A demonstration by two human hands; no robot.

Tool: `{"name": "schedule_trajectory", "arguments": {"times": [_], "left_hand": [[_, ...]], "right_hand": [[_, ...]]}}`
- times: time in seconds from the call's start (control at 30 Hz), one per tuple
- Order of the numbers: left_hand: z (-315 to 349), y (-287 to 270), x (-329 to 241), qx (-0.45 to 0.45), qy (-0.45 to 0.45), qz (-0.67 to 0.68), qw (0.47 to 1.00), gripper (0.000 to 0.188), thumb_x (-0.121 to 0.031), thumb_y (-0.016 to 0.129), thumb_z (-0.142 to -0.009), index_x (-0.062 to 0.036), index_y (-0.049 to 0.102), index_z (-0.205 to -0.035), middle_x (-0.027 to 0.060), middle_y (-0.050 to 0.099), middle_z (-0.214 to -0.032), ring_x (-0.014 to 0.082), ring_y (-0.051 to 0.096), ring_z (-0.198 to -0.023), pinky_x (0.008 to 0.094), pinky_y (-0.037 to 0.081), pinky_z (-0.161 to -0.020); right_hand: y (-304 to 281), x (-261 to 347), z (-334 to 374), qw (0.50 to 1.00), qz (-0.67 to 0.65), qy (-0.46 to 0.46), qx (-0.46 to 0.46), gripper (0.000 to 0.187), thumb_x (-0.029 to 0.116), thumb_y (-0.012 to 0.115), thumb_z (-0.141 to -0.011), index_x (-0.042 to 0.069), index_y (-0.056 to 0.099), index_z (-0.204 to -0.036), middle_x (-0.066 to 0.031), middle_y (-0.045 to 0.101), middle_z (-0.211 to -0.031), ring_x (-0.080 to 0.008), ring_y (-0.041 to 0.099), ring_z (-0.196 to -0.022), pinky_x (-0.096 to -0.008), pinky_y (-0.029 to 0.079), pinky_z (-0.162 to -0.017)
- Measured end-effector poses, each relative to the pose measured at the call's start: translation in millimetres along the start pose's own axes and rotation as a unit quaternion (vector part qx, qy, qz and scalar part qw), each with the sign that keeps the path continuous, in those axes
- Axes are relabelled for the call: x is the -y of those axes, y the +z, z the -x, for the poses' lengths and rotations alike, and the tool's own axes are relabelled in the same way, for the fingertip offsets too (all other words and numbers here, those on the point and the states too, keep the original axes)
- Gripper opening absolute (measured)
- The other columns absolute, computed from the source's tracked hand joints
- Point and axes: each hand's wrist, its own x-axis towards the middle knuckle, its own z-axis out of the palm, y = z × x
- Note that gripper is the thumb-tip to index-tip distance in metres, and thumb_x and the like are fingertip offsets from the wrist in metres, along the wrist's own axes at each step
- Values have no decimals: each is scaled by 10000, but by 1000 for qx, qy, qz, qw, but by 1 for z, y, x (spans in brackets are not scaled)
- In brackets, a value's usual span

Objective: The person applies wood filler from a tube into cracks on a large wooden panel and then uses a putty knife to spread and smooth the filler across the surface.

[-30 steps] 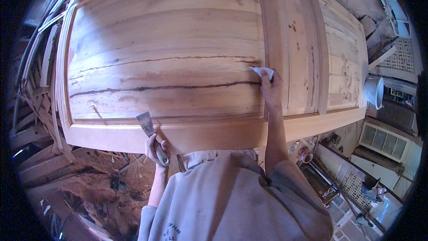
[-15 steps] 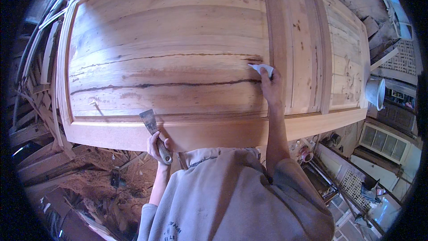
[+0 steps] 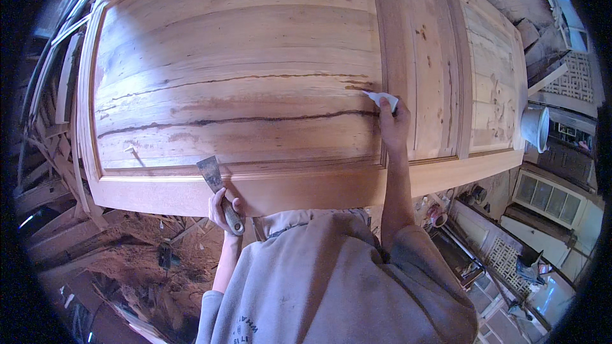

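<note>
"Where is the white bottle (image 3: 386,102)?"

"In the right hand (image 3: 394,124), gripped between thumb and fingers. Its narrow tip sticks out to the left of them, toward a short brown streak (image 3: 357,87) in the wooden panel (image 3: 255,38). I can't tell whether the tip touches the wood."

"And the left hand (image 3: 223,211)?"

"Wrapped around the handle of a scraper (image 3: 210,173). The blade points up, away from the body, over the panel's near edge; the handle's end pokes out below the fingers."

"Anything in the way?"

"A raised crossbar (image 3: 391,44) runs right beside the bottle, and the right hand hides part of it. A long dark crack (image 3: 255,119) ends just left of that hand."

"What else is around?"

"A small pale piece (image 3: 131,149) at the panel's left, a bucket (image 3: 534,129) beyond its right end, and sawdust (image 3: 127,261) on the floor."
</note>
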Motion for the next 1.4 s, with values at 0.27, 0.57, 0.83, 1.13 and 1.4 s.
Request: {"name": "schedule_trajectory", "arguments": {"times": [0.27,0.57,0.83,1.13,1.4], "left_hand": [[-1,0,-1,4,3,3,1000,430,-386,667,-922,10,616,-1082,170,650,-909,325,635,-756,385,504,-676],[-3,-1,-2,-1,16,-12,1000,419,-378,668,-920,6,616,-1079,169,642,-884,321,619,-717,383,495,-648],[-5,0,-2,-5,27,-1,1000,412,-371,679,-912,2,619,-1076,160,643,-877,305,608,-693,373,485,-630],[-4,-2,-1,0,34,-7,999,419,-374,679,-913,-1,614,-1092,161,655,-908,312,622,-714,380,492,-637],[-4,-1,0,1,35,-5,999,430,-386,676,-916,-1,604,-1093,154,643,-876,301,605,-692,378,484,-623]], "right_hand": [[13,-11,-5,999,-29,-44,-9,206,230,635,-964,28,658,-999,49,547,-670,-15,439,-527,-211,336,-436],[24,4,-2,999,39,7,22,315,271,653,-938,-13,668,-1074,-145,724,-945,-227,681,-847,-357,528,-777],[32,12,-1,998,33,-45,39,265,241,662,-929,-3,672,-1032,-118,707,-866,-199,655,-777,-336,516,-711],[38,5,-6,997,43,-59,37,242,226,665,-926,-6,671,-995,-106,698,-818,-185,641,-723,-329,509,-668],[45,15,-3,993,7,-105,51,201,200,645,-946,6,678,-989,-14,640,-781,-81,531,-653,-261,431,-579]]}}
